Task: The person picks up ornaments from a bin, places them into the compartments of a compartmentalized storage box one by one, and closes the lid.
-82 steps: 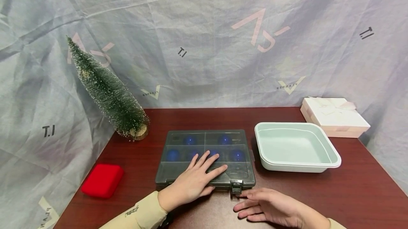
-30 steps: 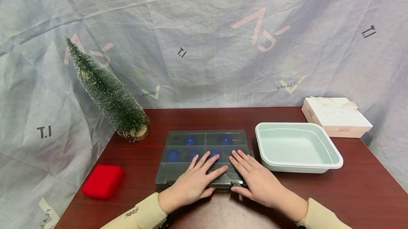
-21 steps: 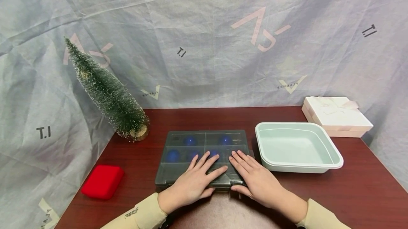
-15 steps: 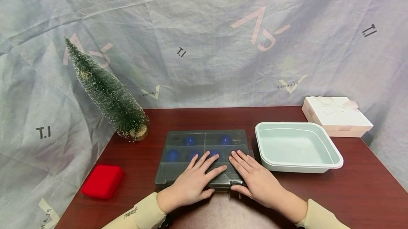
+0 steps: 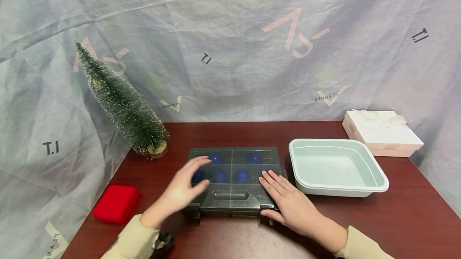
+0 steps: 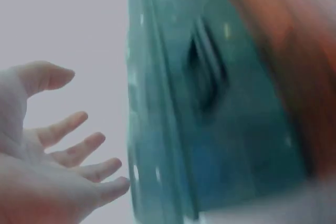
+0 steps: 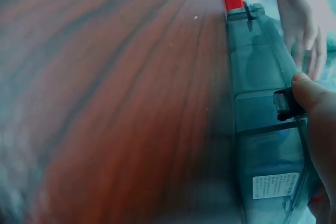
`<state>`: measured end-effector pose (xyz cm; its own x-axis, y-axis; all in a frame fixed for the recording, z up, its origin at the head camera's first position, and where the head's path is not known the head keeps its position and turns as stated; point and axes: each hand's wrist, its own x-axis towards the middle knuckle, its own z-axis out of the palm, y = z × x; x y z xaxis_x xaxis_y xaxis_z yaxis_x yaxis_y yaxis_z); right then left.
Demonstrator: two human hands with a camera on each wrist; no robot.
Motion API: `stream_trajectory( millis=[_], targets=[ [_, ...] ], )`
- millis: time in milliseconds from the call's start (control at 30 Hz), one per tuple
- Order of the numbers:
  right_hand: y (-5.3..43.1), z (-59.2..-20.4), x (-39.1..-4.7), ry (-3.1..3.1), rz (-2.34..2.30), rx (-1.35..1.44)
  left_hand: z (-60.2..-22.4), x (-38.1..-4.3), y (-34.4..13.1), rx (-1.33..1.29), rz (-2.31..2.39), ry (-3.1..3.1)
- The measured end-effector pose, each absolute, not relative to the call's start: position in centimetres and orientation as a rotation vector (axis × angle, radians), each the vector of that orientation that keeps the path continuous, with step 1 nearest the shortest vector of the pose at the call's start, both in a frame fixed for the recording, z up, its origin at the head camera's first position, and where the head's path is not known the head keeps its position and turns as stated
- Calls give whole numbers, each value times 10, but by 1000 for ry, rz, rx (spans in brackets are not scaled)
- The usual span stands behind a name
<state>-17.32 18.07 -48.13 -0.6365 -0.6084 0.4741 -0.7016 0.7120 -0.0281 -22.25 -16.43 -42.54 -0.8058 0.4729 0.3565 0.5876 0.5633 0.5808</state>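
Observation:
A translucent dark grey compartment box (image 5: pixel 230 201) lies on the table with its lid down, several blue balls (image 5: pixel 242 175) showing through. My left hand (image 5: pixel 181 185) is over the box's left side, fingers spread and loosely bent, nothing in its grasp; the left wrist view shows the same hand (image 6: pixel 68 150) beside the lid. The front left latch (image 5: pixel 193 211) sticks out below the lid edge. My right hand (image 5: pixel 289 205) rests on the lid's right side with straight fingers. In the right wrist view its thumb (image 7: pixel 310 93) touches the front right latch (image 7: pixel 286 104).
A pale green plastic tub (image 5: pixel 336 189) stands right of the box. Behind it is a white gift box (image 5: pixel 385 131) with a ribbon. A red case (image 5: pixel 116 203) lies at the left, and a small frosted Christmas tree (image 5: pixel 124 103) leans at the back left.
The right hand came up from below the front right latch onto the lid and stayed there. The left hand, earlier flat on the lid's middle, has lifted and moved left, uncovering the handle recess.

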Motion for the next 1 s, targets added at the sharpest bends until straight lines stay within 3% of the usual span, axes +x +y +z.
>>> stream_trajectory(
  millis=[333,567,1000],
  targets=[
    [181,-473,-170,-2538,377,996,-452,-242,-228,-204,-2384,-2561],
    [182,-474,-171,-2542,391,997,-470,-241,-229,-282,-2645,-2427],
    [178,-458,-173,-2667,435,1000,-470,-239,-230,-277,-2637,-2418]
  ],
)
